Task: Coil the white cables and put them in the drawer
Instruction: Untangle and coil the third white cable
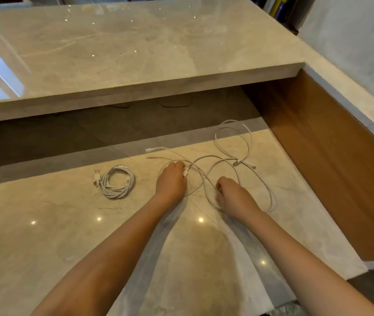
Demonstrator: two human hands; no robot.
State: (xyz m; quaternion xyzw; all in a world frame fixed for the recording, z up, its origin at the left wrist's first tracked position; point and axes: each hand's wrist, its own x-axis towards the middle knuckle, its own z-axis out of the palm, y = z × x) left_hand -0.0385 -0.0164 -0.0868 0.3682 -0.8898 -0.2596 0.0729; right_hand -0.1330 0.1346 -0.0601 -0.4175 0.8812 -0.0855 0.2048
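Observation:
A long white cable [233, 169] lies in loose loops on the glossy marble counter [44, 224]. My left hand [171, 181] pinches its plug end at the left side of the loops. My right hand [232, 193] grips a strand of the same cable lower right. A second white cable [231, 137] lies loosely looped farther back, with its plugs near the first cable. A third white cable [117, 184] sits to the left, wound into a tight coil with its USB plug sticking out. No drawer is in view.
A raised marble shelf [135, 53] overhangs the back of the counter, with a shadowed gap beneath it. A brown wooden panel [318, 156] walls the right side. The counter's corner ends at the lower right.

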